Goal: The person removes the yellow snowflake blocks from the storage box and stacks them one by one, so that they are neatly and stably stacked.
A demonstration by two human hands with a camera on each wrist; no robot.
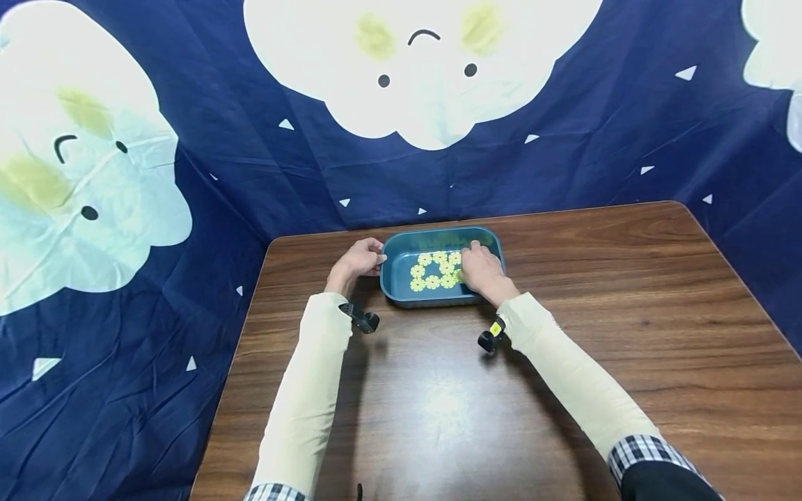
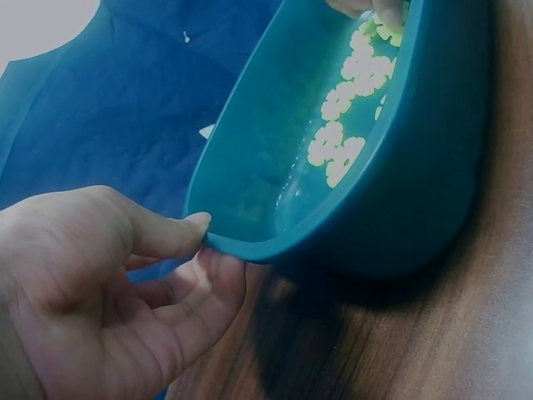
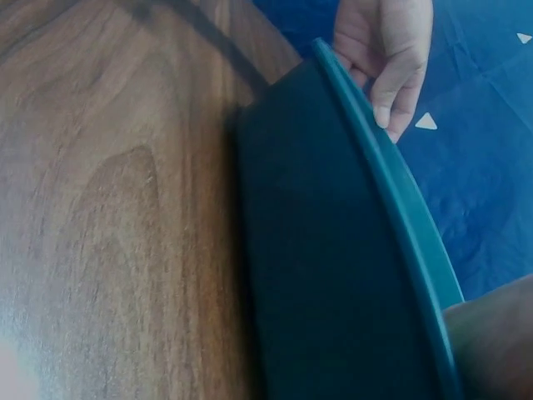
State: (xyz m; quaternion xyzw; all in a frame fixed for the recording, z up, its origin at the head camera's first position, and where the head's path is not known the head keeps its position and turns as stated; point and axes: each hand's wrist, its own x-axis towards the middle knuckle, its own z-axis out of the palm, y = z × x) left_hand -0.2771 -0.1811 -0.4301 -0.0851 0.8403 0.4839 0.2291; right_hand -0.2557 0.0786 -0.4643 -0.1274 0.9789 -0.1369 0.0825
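Observation:
A teal rectangular basin (image 1: pixel 421 304) with rounded corners stands near the table's back edge. On its floor lie several yellow flower-shaped pieces (image 1: pixel 432 282), laid in rows around a gap. My left hand (image 1: pixel 361 259) pinches the basin's left rim; in the left wrist view its thumb (image 2: pixel 171 233) is on the inside, fingers curled outside. Reaching over the front right of the basin, my right hand (image 1: pixel 481 270) has its fingers down among the flower pieces. The left wrist view shows its fingertips (image 2: pixel 388 12) at one piece, but cuts off the rest. Whether they pinch it is unclear.
The basin rests on a brown wood-grain table (image 1: pixel 626 306). Behind and to the left hangs a dark blue cloth (image 1: pixel 388 174) printed with white clouds and small triangles. Cameras (image 1: pixel 363 319) are strapped to both wrists.

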